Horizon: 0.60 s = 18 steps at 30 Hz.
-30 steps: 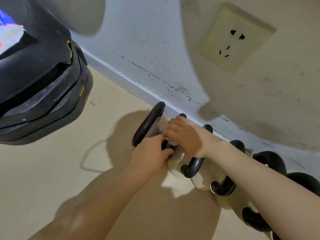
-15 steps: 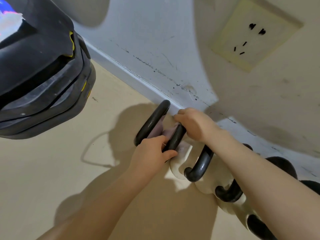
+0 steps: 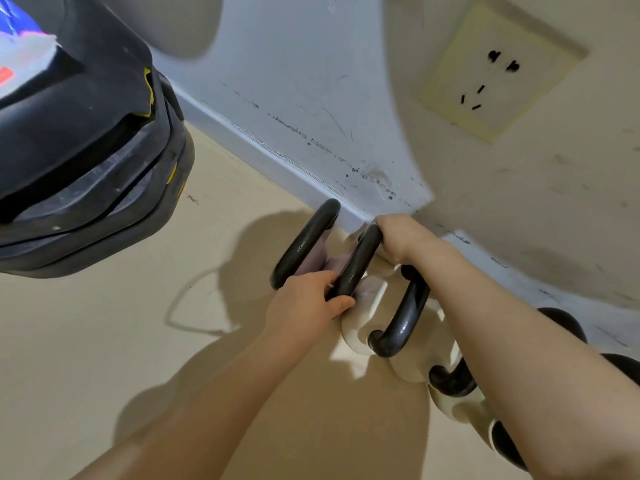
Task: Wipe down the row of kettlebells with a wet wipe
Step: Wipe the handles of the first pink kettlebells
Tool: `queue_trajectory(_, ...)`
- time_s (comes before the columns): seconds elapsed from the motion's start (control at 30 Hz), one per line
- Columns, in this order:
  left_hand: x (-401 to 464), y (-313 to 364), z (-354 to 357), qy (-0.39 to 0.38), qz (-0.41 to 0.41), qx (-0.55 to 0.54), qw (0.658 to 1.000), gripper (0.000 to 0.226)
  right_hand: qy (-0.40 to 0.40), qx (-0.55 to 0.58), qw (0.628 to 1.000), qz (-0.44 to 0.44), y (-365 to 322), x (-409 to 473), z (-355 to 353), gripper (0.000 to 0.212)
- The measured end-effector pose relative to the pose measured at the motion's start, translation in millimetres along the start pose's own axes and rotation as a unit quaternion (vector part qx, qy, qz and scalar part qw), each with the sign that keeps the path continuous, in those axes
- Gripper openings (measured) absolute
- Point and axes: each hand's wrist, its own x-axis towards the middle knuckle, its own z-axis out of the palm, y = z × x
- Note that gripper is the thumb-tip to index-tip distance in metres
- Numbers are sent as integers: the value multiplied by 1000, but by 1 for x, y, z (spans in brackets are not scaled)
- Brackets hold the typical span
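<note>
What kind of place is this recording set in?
Probably a home workout corner or small gym: a row of kettlebells on the floor along a scuffed wall with a socket, beside stacked black equipment.

A single head-worn, wide-angle view looks steeply down and forward from above the person's own forearms, close to the work. The floor (image 3: 104, 341) fills the lower left, meeting the wall (image 3: 311, 81) along a skirting line that runs diagonally from upper left to lower right. The row of kettlebells (image 3: 398, 327) sits against that line, right of centre. Straight edges bow near the frame's borders. There is no second view.
</note>
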Motion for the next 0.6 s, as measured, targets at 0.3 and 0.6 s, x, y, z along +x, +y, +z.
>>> queue_trajectory(0.3,-3,-1,6,12,8,3,1000,31,-1,-21,993,-119,-46,-48,22,39)
queue_trajectory(0.6,-11,7,-19,-70,-105,-177,976,21,159,-70,983,-55,-73,-72,66,49)
